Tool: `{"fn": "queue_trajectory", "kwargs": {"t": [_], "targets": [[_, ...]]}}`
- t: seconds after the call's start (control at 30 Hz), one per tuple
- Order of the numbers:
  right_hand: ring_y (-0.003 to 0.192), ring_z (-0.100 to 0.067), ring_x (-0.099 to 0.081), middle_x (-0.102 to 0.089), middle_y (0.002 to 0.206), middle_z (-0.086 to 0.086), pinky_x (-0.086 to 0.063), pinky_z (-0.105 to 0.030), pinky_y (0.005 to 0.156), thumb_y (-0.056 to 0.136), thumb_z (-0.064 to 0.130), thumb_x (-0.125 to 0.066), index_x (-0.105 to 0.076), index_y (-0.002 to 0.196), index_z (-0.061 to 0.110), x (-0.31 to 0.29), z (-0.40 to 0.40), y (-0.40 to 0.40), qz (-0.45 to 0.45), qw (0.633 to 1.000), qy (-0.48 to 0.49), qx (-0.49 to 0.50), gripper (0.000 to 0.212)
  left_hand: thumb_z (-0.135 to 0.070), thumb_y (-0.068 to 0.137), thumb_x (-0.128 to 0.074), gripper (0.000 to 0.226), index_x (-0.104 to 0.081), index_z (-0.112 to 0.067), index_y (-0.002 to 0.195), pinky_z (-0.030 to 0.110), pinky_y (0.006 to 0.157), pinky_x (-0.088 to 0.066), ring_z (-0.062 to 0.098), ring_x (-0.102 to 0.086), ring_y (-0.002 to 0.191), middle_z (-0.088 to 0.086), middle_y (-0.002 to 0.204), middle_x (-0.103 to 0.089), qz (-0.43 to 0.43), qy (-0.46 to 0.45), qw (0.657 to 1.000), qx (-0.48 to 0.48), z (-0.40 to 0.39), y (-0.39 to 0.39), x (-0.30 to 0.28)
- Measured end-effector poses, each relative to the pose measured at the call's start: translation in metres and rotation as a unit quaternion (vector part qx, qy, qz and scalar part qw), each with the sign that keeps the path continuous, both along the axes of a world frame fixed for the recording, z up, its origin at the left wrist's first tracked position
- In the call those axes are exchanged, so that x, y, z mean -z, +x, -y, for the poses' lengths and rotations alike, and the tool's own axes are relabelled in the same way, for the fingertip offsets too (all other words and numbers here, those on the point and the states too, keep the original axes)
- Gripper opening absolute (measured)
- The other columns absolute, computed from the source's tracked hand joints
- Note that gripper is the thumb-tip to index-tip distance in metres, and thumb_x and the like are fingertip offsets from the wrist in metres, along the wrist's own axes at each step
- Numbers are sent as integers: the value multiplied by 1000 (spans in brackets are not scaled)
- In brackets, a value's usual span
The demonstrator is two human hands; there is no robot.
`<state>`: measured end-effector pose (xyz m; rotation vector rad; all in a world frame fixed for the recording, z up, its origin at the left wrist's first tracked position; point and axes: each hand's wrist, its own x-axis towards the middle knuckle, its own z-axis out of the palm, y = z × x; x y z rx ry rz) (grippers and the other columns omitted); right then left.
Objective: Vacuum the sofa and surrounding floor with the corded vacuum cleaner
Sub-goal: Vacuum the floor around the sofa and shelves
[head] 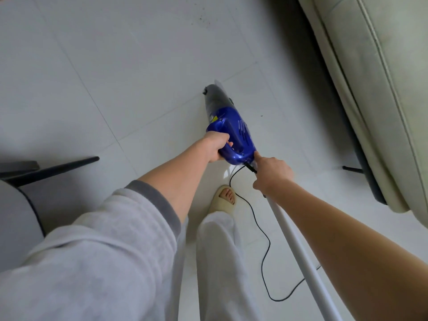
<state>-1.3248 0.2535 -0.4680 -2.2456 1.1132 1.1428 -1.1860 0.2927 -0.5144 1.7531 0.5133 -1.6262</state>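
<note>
— What's nearest you?

— My left sleeve (97,239), my light trouser leg (220,251), and one foot in a beige slipper (224,198) on the tiled floor (115,77). A single white tube (298,246) runs from the bottom of the view, along my right forearm, up to my right hand (271,174).

— What are your fingers doing?

— My left hand (216,147) is wrapped round the handle of the blue vacuum cleaner (234,133). My right hand is curled around the top end of the white tube, with the forefinger stretched out and touching the rear of the blue body, beside where the black cord (264,230) plugs in.

— Which way does the vacuum cleaner point?

— Away from me, slightly left. Its long axis runs from the handle, near my hands, to the grey nozzle end, which is farthest off and tilted down toward the floor.

— And the cord?

— One cord, looping loosely on the tiles to the right of my foot.

— Room to move?

— Open tiles ahead and to the left. The pale sofa (382,89) edges the right side, one dark leg (352,169) showing under it. A grey chair (18,216) with dark legs stands at the left. A scatter of dark specks (201,20) lies on the far tiles.
</note>
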Motion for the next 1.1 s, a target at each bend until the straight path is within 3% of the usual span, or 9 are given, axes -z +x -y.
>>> {"fn": "queue_trajectory", "kwargs": {"t": [0.1, 0.27, 0.4, 0.6, 0.77, 0.87, 0.97, 1.1], "targets": [[87, -25, -60, -54, 90, -3, -48, -32, 64, 86, 8, -54, -32, 141, 20, 2, -9, 7, 14, 1000, 10, -12, 61, -3, 96, -44, 22, -51, -8, 117, 32, 80, -50, 10, -54, 77, 3, 86, -55, 9, 4, 1000, -12, -11, 9, 2], [103, -28, -58, -60, 112, -8, -40, -31, 69, 88, 8, -51, -30, 143, 18, 10, -29, 30, 42, 998, 40, -22, 59, -1, 96, -42, 28, -48, -9, 123, 31, 76, -49, 10, -54, 79, 3, 84, -52, 31, 36, 998, -27, -40, 33, 5], [98, -28, -59, -60, 107, -7, -39, -32, 67, 89, 5, -48, -31, 140, 15, 12, -43, 42, 67, 996, 49, -31, 55, 0, 93, -43, 29, -50, -8, 120, 30, 65, -49, 10, -54, 71, 3, 82, -54, 50, 69, 996, -4, -53, 50, 9], [96, -29, -60, -60, 106, -8, -39, -33, 66, 88, 5, -48, -32, 139, 16, 17, -27, 31, 88, 995, 43, -25, 55, 0, 93, -43, 29, -51, -7, 121, 33, 76, -51, 11, -54, 74, 3, 81, -54, 52, 67, 996, 14, -27, 45, 2], [97, -28, -59, -58, 103, -8, -45, -34, 67, 87, 7, -49, -31, 141, 20, 20, 13, 6, 84, 996, 24, -7, 59, 1, 93, -43, 35, -50, -8, 126, 32, 73, -50, 10, -57, 73, 3, 78, -53, 49, 53, 997, 24, 17, 17, 4], [92, -29, -59, -55, 95, -7, -51, -35, 70, 86, 7, -52, -30, 144, 22, 23, 33, -10, 66, 997, 11, 29, 64, 0, 95, -42, 32, -49, -7, 125, 33, 77, -50, 13, -53, 74, 3, 78, -53, 52, 34, 997, 53, 51, -2, 6], [79, -25, -51, -44, 80, -1, -44, -32, 64, 86, 8, -55, -30, 144, 23, 24, 43, -18, 55, 993, 10, 100, 65, -3, 98, -41, 27, -49, -6, 124, 32, 84, -50, 10, -51, 69, 2, 77, -52, 57, 19, 993, 101, 80, -13, 4], [77, -23, -50, -45, 79, -1, -41, -31, 64, 86, 7, -56, -29, 145, 23, 22, 52, -13, 38, 987, 9, 155, 67, -5, 99, -40, 28, -50, -4, 125, 32, 82, -50, 8, -50, 65, 1, 75, -52, 56, 4, 986, 156, 107, -10, 8]]}}
